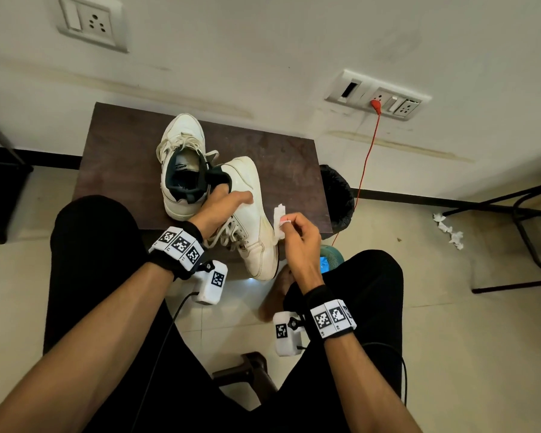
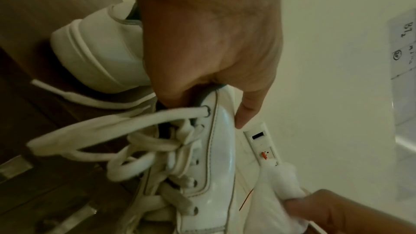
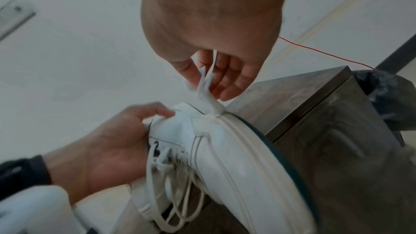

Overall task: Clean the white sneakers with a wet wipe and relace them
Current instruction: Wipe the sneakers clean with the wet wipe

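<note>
The left hand (image 1: 221, 207) reaches into the near sneaker (image 1: 253, 220), fingers tucked inside the opening and thumb pressed on the smooth white side, holding it tilted on its edge. The right hand (image 1: 297, 235) pinches a thin, crumpled wet wipe (image 1: 278, 220) between thumb and fingertips, and the wipe's end touches the rubber sole edge. Loose, floppy laces (image 2: 126, 141) hang from the near shoe. The 2nd sneaker (image 1: 181, 164) sits upright just behind it, touching it, on the small dark wooden table (image 1: 119, 151). The near shoe's toe sticks out past the table's front edge. A black bin (image 1: 338, 195) stands just beside the table's right side.
</note>
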Motion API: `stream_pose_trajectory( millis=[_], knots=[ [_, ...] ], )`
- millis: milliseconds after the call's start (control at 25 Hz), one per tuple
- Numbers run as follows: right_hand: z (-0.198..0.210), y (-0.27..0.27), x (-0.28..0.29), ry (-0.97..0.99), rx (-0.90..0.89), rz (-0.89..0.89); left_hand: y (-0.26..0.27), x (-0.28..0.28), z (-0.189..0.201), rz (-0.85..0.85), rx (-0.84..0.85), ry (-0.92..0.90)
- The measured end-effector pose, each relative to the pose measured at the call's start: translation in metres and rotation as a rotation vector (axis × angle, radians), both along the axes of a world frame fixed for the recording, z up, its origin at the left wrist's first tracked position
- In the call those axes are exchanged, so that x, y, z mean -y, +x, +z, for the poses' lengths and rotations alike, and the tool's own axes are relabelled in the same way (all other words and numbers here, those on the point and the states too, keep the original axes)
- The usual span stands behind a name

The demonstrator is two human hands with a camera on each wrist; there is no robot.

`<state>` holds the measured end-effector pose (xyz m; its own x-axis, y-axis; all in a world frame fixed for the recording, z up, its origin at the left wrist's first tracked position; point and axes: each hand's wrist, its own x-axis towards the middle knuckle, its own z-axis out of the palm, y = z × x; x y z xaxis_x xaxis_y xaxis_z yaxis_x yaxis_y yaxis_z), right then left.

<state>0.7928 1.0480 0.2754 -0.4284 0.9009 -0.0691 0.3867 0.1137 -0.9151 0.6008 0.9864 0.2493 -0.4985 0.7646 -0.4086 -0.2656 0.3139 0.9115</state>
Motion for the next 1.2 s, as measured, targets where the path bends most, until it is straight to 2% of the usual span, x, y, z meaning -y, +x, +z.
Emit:
stream_pose_trajectory(
  millis=[120, 200, 320, 560, 640, 800, 920, 1040, 1200],
  knots=[
    [0.002, 0.006, -0.010, -0.208, -0.143, -0.076, 0.005, -0.002, -0.002, -0.054, 0.024, 0.000],
    [0.008, 0.006, -0.012, -0.276, -0.196, -0.100, 0.006, -0.001, -0.006, -0.038, 0.089, 0.022],
    [0.008, 0.014, -0.019, -0.303, -0.242, -0.101, 0.012, -0.005, -0.006, -0.050, 0.182, 0.033],
    [-0.003, 0.014, -0.015, -0.292, -0.166, -0.045, 0.019, -0.006, -0.012, -0.018, 0.117, -0.047],
    [-0.005, 0.011, -0.011, -0.235, -0.125, -0.026, 0.019, -0.004, -0.012, -0.023, 0.117, -0.043],
    [-0.006, 0.004, -0.012, 0.045, 0.041, 0.063, 0.018, -0.005, -0.010, -0.029, 0.097, 0.004],
    [-0.001, -0.017, -0.023, 0.204, 0.067, 0.165, 0.011, -0.004, -0.016, -0.047, 0.105, 0.026],
    [-0.005, -0.042, -0.033, 0.374, 0.190, 0.263, 0.005, -0.005, -0.022, -0.076, 0.076, 0.029],
    [-0.012, -0.055, -0.034, 0.466, 0.278, 0.282, 0.004, -0.008, -0.025, -0.045, 0.080, 0.053]
  ],
)
